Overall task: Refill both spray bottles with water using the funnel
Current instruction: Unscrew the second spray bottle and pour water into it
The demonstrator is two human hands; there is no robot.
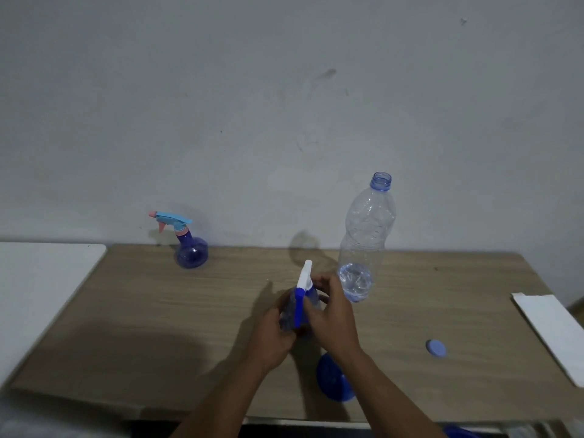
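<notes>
In the middle of the wooden table [158,327] stands a blue spray bottle with a white and blue trigger head [302,292]. My left hand [278,327] grips its body from the left. My right hand [331,314] pinches the collar under the head. A second blue spray bottle with a light blue and pink head [189,248] stands at the back left, near the wall. A tall clear water bottle [363,241], uncapped, holds a little water at its bottom. The blue funnel [331,380] lies near the front edge, partly behind my right forearm.
The water bottle's blue cap [436,348] lies on the table to the right. A white flat sheet [556,336] lies at the right edge. A white surface [41,286] adjoins the table on the left. The wall runs right behind the table.
</notes>
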